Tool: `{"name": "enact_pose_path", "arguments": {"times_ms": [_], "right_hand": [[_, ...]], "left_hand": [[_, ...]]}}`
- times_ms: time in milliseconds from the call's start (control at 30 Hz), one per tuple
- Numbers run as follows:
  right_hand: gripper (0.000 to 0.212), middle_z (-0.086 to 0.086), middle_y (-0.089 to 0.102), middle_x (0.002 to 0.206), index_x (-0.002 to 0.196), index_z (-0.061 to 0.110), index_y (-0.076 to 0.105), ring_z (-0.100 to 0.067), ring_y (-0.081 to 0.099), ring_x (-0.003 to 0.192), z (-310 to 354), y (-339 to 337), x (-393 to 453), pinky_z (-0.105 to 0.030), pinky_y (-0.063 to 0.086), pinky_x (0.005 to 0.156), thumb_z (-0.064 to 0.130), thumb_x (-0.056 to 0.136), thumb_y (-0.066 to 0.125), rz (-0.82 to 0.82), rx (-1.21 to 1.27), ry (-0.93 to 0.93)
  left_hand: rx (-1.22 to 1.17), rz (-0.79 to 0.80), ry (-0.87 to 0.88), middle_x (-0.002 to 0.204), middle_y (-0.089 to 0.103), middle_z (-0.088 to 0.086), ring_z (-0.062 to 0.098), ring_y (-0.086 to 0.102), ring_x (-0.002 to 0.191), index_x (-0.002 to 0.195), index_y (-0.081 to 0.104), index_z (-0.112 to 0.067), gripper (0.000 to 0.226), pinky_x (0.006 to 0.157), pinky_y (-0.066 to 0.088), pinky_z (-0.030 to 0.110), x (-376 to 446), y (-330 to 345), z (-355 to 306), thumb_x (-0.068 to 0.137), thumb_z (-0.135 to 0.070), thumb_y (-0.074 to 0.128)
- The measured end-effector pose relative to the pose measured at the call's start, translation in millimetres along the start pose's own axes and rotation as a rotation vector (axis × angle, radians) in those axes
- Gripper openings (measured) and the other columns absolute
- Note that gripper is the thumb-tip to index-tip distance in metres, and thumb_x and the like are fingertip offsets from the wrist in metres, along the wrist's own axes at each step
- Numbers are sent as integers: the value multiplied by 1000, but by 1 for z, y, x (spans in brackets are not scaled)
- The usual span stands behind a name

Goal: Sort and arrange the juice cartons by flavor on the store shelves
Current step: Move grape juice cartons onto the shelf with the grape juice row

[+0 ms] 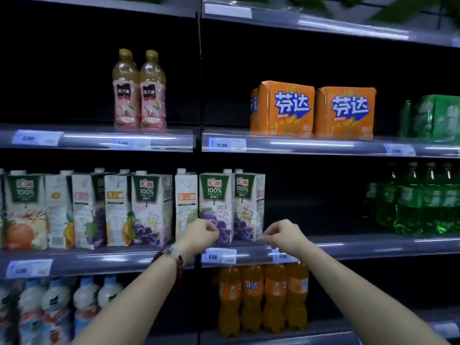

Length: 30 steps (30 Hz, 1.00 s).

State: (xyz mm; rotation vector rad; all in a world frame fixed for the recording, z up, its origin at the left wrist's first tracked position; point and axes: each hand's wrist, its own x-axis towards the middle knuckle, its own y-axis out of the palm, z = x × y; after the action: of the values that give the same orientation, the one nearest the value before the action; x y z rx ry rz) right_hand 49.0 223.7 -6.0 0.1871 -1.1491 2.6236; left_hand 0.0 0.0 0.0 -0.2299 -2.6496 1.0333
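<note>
Both of our forearms reach up from the bottom of the frame toward the middle shelf. Our left hand, with a beaded bracelet at the wrist, has its fingers curled in front of the lower part of a grape juice carton; we cannot tell whether it touches the carton. Our right hand is loosely curled and holds nothing, just right of a second grape carton that stands beside the first. Left of them stands a white carton turned side-on, then a mixed row of cartons toward the left edge, grape and orange among them. Orange soda bottles stand on the shelf below, orange multipacks above.
</note>
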Motion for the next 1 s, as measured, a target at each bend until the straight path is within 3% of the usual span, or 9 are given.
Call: {"name": "enact_pose_path", "arguments": {"times_ms": [133,233,333,400,500,633,800,933,1000], "right_hand": [[15,0,66,89,92,11,69,-6,58,74,-5,8,21,-15,43,55,25,88,68,-121,18,21],[20,0,64,85,88,13,63,-5,55,68,-6,17,37,-16,41,51,30,84,73,-171,41,34],[41,-5,63,100,100,11,55,-8,58,74,-6,25,50,-19,45,54,38,78,77,-170,75,83],[64,-11,58,116,118,7,46,-20,61,96,-6,30,59,-31,55,72,42,76,78,-160,93,121],[88,-16,51,128,132,2,36,-32,54,117,-6,37,74,-47,52,94,44,70,82,-214,180,123],[63,-10,67,114,118,7,51,-24,66,100,-8,47,91,-41,58,84,30,70,85,-204,390,41],[51,-4,67,98,101,18,48,-20,66,85,-18,48,105,-29,56,69,21,67,86,-245,439,-47],[55,-4,67,93,98,21,48,-20,69,79,-34,36,114,-31,58,72,20,63,89,-219,482,-34],[60,-7,68,93,105,17,47,-13,72,63,-45,26,119,-26,58,57,20,63,90,-178,529,-18]], "left_hand": [[1,-129,14,79,65,2,11,56,62,79,71,-10,21,49,43,16,25,11,-1,90,-10,53],[-14,-178,2,93,65,5,16,60,77,83,68,-12,16,63,44,21,40,20,5,91,-12,54],[24,-199,-16,96,65,6,21,58,87,86,63,-16,8,69,42,25,46,28,11,90,-17,56],[24,-220,-11,87,63,2,17,56,79,81,57,-17,9,60,39,24,49,36,15,89,-22,57],[55,-293,27,75,59,-3,16,55,74,79,51,-15,20,62,36,28,50,46,19,87,-29,62],[85,-367,67,79,64,2,15,57,73,78,48,-13,25,61,36,27,53,52,21,86,-32,63],[168,-388,64,73,58,0,12,53,67,68,34,-22,41,55,35,24,55,55,16,84,-39,67],[236,-372,51,70,52,-3,9,48,63,68,31,-26,42,50,30,22,58,58,8,84,-44,65],[245,-333,69,71,55,-2,13,52,64,72,36,-23,38,52,36,25,60,61,5,85,-44,64]]}}
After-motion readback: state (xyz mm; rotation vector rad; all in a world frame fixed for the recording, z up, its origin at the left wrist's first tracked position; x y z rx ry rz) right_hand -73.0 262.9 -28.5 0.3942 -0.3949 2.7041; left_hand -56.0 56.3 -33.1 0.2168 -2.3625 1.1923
